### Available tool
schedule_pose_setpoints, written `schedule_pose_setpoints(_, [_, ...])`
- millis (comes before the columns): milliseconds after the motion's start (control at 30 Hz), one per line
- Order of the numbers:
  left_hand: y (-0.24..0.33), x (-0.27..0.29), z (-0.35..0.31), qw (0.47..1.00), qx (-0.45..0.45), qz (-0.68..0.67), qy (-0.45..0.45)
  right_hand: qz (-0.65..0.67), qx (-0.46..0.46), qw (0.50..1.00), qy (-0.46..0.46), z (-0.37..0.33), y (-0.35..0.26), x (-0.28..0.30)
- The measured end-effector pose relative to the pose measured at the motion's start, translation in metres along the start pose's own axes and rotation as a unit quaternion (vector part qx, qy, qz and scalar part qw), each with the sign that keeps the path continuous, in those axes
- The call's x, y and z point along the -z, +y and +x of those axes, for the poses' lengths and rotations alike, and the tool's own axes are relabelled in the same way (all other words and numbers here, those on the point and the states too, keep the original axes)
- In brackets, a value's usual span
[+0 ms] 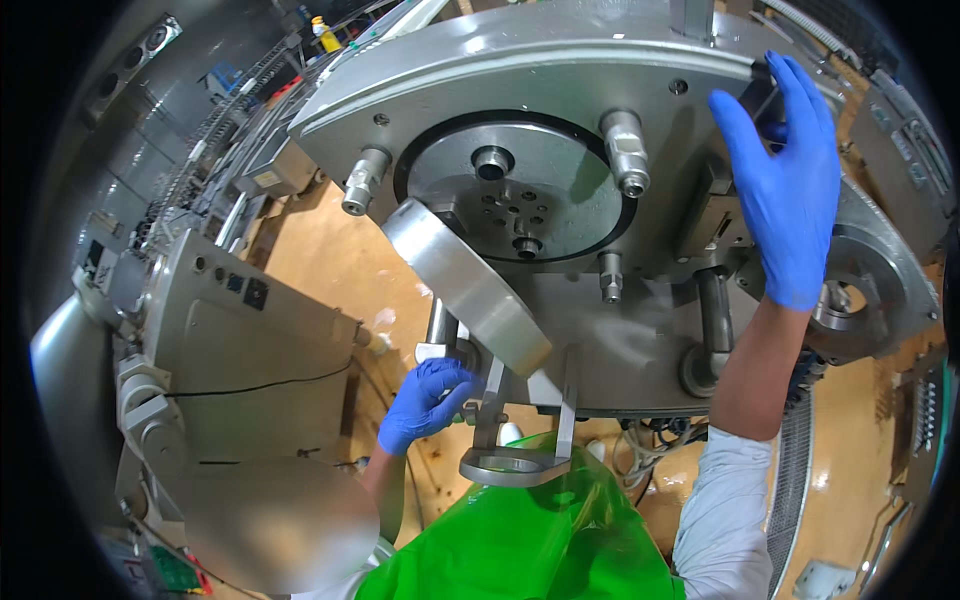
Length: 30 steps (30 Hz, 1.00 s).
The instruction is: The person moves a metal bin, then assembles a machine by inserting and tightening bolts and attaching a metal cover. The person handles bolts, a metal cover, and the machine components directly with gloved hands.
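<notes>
A large steel machine head [560, 70] with a round face plate [520, 190] and several protruding pins fills the upper middle. My left hand [425, 400], in a blue glove, is curled around a metal fitting under a slanted shiny steel bar [465, 285]. My right hand [785, 170], also in a blue glove, reaches up with fingers spread and rests on a dark block at the machine's upper right edge. Below the bar hangs a steel bracket with a ring [510, 465]. A green apron [540, 540] covers my front.
A grey metal control box [240, 340] with a black cable stands at the left. Another round steel part [870, 290] sits at the right. The floor [330, 260] is tan. Conveyor racks run at the upper left.
</notes>
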<state>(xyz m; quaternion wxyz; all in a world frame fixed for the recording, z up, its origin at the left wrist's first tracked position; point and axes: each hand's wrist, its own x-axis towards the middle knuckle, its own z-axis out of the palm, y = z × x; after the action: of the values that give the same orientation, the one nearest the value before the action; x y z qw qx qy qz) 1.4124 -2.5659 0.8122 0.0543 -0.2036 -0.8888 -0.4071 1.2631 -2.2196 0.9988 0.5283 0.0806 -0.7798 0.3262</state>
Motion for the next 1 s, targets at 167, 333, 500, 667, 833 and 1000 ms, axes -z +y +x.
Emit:
schedule_pose_setpoints(167, [0.001,-0.018,-0.047,0.98,0.196,-0.032,-0.012,0.166,0.004,0.986,0.033,-0.086,0.021,0.011])
schedule_pose_setpoints(333, [-0.022,-0.055,-0.046,0.979,0.186,0.048,0.071,0.365,0.038,0.876,-0.314,-0.176,-0.019,-0.012])
schedule_pose_setpoints(500, [-0.047,-0.063,-0.048,0.971,0.2,0.089,0.094,0.418,-0.026,0.845,-0.333,-0.212,-0.044,-0.026])
schedule_pose_setpoints(667, [-0.049,-0.076,-0.048,0.967,0.198,0.098,0.129,0.381,0.011,0.857,-0.347,-0.215,-0.059,-0.027])
schedule_pose_setpoints(833, [-0.051,-0.079,-0.055,0.967,0.177,0.108,0.15,0.369,0.06,0.865,-0.334,-0.246,-0.096,-0.047])
schedule_pose_setpoints(1000, [-0.056,-0.076,-0.066,0.967,0.148,0.11,0.174,0.349,0.097,0.883,-0.299,-0.259,-0.115,-0.06])
